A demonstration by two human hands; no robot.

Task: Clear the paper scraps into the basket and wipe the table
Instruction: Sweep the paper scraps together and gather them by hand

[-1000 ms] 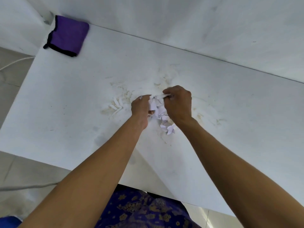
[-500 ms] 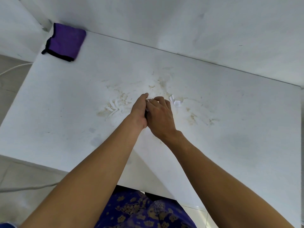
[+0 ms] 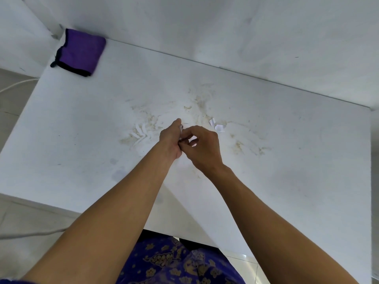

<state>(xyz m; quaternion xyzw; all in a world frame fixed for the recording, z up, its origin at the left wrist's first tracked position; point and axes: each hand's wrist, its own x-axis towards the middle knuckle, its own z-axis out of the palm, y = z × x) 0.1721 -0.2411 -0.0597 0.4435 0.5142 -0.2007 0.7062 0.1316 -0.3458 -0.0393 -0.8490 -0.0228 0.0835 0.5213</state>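
At the far left corner of the white table (image 3: 61, 140) lay a folded purple cloth (image 3: 81, 51), well away from both hands. Nearer the middle, a few thin white paper strips (image 3: 139, 131) lay on a dirty brown smear, just to the left of the left hand (image 3: 171, 140). That hand was curled round a small bunch of paper scraps (image 3: 181, 128), with only a little bit of paper peeping out by the thumb. The right hand (image 3: 202, 146) was pressed up against it, its fingers bent and pinching at the same bunch, so both hands were closed on paper. To the right of them, and a bit farther back, two small white paper bits (image 3: 216, 125) lay on the table, just past the right hand's knuckles. The right hand was the nearer one to those bits, so it looked best placed to reach them, while the left hand was closer to the strips. No basket could be seen. The table looked stained, so the wiping was not yet done.
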